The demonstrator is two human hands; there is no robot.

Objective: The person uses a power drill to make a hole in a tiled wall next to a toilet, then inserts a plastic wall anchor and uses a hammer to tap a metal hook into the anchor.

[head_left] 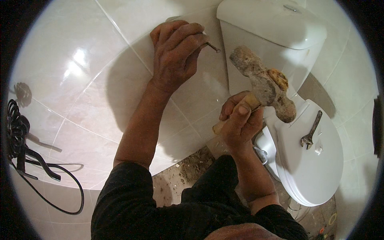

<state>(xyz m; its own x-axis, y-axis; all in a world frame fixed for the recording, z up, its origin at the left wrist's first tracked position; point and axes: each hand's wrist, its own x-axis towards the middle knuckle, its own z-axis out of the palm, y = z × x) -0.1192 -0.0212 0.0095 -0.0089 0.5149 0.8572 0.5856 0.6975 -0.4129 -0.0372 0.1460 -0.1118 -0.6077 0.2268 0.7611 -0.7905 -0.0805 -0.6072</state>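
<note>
My left hand [174, 58] is raised against the tiled wall, its fingers closed around a thin metal nail [213, 47]. The nail's round head points right, toward the toilet tank; its other end is hidden by my fingers. Lower and to the right, my right hand [240, 126] grips a hammer by its pale wooden handle, close under the head. The dirty, crusted hammer head [266, 88] is up in front of the toilet tank [268, 36], apart from the nail. A small pale edge [173, 18] shows behind my left knuckles, too covered to identify.
An adjustable wrench [312, 132] lies on the closed white toilet lid [308, 172], beside a small white scrap [319, 151]. A black shower hose and handset [20, 140] hang at the far left. Debris covers part of the floor [188, 170] below.
</note>
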